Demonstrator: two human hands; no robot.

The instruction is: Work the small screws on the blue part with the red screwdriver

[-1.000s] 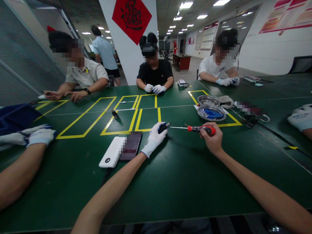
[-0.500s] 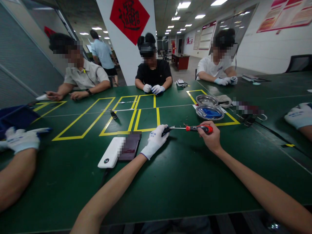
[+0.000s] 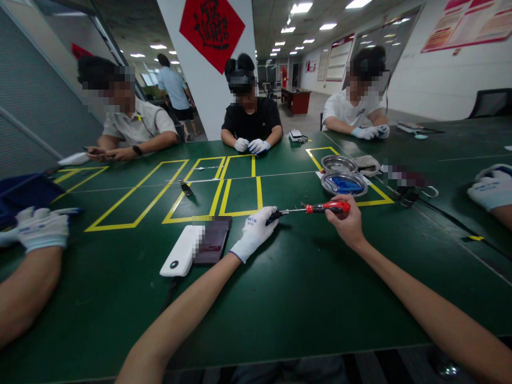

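My left hand (image 3: 258, 228), in a white glove, is closed around a small black part with a metal end (image 3: 276, 215), mostly hidden by the fingers. In my bare right hand (image 3: 347, 223) is a red and black screwdriver (image 3: 326, 208), gripped by the end of its handle. Its shaft points left and meets the metal end of the black part. Several tiny screws (image 3: 301, 205) lie on the table just beyond the screwdriver. A white power bank (image 3: 180, 253) and a dark phone (image 3: 214, 241) lie left of my left hand.
The green table (image 3: 256, 314) carries yellow tape outlines (image 3: 136, 226). Two metal bowls stand at the right; the nearer bowl (image 3: 323, 191) holds blue items. A small dark object (image 3: 185, 186) stands left of centre. Other people's gloved hands (image 3: 42, 229) rest at both sides and across the table.
My hands stay almost in place; the screwdriver's handle has risen slightly and its tip still meets the black part. The person at far left has shifted both hands.
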